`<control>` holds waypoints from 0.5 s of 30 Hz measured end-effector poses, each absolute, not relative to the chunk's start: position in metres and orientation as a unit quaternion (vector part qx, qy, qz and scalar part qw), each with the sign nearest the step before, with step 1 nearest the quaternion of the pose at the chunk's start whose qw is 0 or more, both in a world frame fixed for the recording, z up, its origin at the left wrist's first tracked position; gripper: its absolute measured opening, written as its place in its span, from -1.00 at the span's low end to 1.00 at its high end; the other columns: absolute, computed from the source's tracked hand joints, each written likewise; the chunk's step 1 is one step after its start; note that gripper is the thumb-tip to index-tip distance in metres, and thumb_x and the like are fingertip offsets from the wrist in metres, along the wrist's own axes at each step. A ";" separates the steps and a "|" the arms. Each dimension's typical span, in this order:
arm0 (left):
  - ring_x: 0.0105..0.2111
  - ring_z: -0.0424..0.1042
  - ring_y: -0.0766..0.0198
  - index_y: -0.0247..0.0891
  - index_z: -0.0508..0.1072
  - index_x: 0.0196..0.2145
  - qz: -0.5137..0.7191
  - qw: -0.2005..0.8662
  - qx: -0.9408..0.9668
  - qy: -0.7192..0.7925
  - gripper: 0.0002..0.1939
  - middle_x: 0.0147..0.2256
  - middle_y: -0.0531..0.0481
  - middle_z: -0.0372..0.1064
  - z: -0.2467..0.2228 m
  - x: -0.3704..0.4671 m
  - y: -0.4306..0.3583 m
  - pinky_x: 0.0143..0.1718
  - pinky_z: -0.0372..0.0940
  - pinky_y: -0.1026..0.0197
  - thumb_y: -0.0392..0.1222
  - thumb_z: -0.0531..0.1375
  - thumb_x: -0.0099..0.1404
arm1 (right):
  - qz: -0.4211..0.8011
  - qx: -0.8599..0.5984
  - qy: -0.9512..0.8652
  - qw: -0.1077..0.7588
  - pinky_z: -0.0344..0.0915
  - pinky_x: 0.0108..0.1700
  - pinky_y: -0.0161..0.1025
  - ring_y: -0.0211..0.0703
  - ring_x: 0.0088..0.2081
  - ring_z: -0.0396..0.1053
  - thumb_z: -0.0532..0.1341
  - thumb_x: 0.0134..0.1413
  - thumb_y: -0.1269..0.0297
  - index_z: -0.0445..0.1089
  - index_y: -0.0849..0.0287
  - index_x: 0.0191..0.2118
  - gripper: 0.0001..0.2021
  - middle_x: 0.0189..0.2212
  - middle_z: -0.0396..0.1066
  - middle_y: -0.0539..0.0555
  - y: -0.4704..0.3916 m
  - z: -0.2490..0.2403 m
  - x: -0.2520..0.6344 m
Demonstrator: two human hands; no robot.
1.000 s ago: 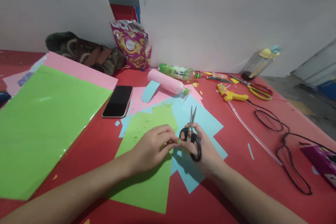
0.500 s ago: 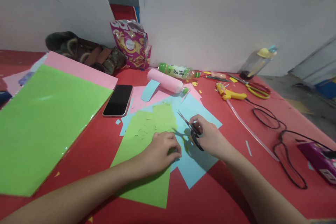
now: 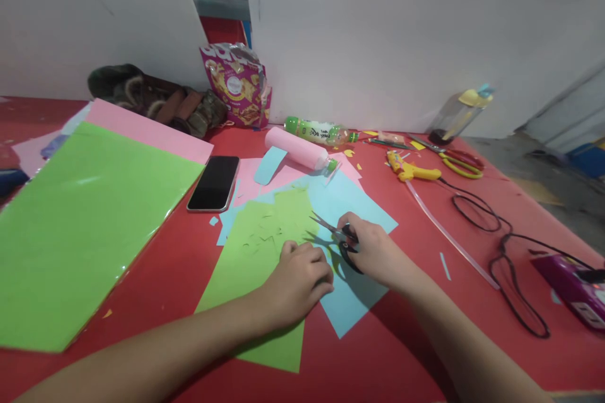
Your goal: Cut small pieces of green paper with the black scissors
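My right hand grips black-handled scissors by their loops, over the light blue paper. The blades are a little apart and point to the upper left. Over the right part of the green paper is my left hand, its fingers curled; whether they hold something is hidden. Thin green scraps lie on the green sheet beyond my left hand. A pink-wrapped bottle lies behind the papers, with a pale blue strip against its left part.
A phone and large green sheets lie left. At the back are a snack bag and a green bottle. A yellow glue gun, larger scissors, a black cable and a purple box are right.
My left hand has shifted slightly right and turned. The scissors have swung so their blades point further left, and my right hand has moved a little left.
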State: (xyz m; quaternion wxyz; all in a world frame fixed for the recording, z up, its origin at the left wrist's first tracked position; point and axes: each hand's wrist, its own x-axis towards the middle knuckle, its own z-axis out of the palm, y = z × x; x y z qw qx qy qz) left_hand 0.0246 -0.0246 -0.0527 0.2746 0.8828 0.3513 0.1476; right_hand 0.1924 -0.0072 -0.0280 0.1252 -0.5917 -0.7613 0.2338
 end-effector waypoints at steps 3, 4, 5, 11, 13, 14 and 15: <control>-0.30 0.24 0.24 -0.26 0.39 -0.43 0.145 0.257 0.886 0.357 -0.85 -0.40 0.01 0.30 -0.052 0.024 -0.026 -0.29 -0.07 0.13 -0.19 0.07 0.21 | 0.225 -0.595 -0.761 0.127 0.02 -0.40 -0.33 -0.26 -0.53 0.14 0.01 -0.28 0.60 0.11 0.12 -0.36 -0.71 -0.61 0.13 -0.11 -0.008 -0.029 0.192; -0.30 0.24 0.24 -0.26 0.38 -0.43 0.146 0.254 0.886 0.361 -0.84 -0.40 0.01 0.30 -0.051 0.023 -0.025 -0.29 -0.07 0.13 -0.19 0.05 0.22 | 0.222 -0.596 -0.761 0.129 0.03 -0.38 -0.31 -0.26 -0.53 0.14 0.02 -0.28 0.60 0.12 0.12 -0.36 -0.71 -0.61 0.12 -0.11 -0.008 -0.029 0.192; -0.30 0.24 0.24 -0.26 0.38 -0.42 0.147 0.250 0.885 0.365 -0.84 -0.39 0.01 0.30 -0.050 0.022 -0.024 -0.28 -0.06 0.13 -0.20 0.04 0.23 | 0.219 -0.597 -0.760 0.130 0.03 -0.35 -0.29 -0.26 -0.53 0.13 0.02 -0.28 0.60 0.12 0.12 -0.35 -0.71 -0.62 0.11 -0.12 -0.008 -0.030 0.192; -0.28 0.25 0.19 -0.29 0.37 -0.37 0.138 0.180 0.872 0.434 -0.85 -0.35 -0.03 0.31 -0.039 -0.001 0.000 -0.22 0.01 0.10 -0.24 0.02 0.22 | 0.222 -0.600 -0.757 0.132 0.04 -0.37 -0.30 -0.23 -0.50 0.14 0.01 -0.29 0.61 0.12 0.12 -0.33 -0.68 -0.62 0.11 -0.11 -0.007 -0.028 0.193; -0.25 0.25 0.14 -0.31 0.37 -0.33 0.101 0.169 0.874 0.444 -0.83 -0.31 -0.06 0.31 -0.037 -0.012 0.011 -0.23 0.06 0.10 -0.17 0.08 0.17 | 0.222 -0.603 -0.755 0.133 0.04 -0.39 -0.31 -0.23 -0.49 0.15 0.00 -0.30 0.61 0.12 0.12 -0.34 -0.68 -0.60 0.13 -0.09 -0.008 -0.026 0.192; -0.23 0.24 0.12 -0.33 0.37 -0.30 0.085 0.167 0.878 0.440 -0.79 -0.28 -0.10 0.30 -0.038 -0.017 0.016 -0.22 0.08 0.10 -0.14 0.12 0.14 | 0.220 -0.604 -0.754 0.137 0.05 -0.39 -0.31 -0.22 -0.48 0.15 0.01 -0.30 0.61 0.12 0.12 -0.34 -0.68 -0.59 0.13 -0.08 -0.008 -0.025 0.191; -0.19 0.22 0.09 -0.34 0.36 -0.25 0.072 0.161 0.882 0.436 -0.72 -0.24 -0.13 0.29 -0.039 -0.022 0.020 -0.20 0.08 0.09 -0.12 0.16 0.10 | 0.219 -0.605 -0.752 0.142 0.05 -0.40 -0.31 -0.22 -0.48 0.15 0.01 -0.30 0.60 0.12 0.12 -0.34 -0.69 -0.59 0.13 -0.08 -0.008 -0.024 0.191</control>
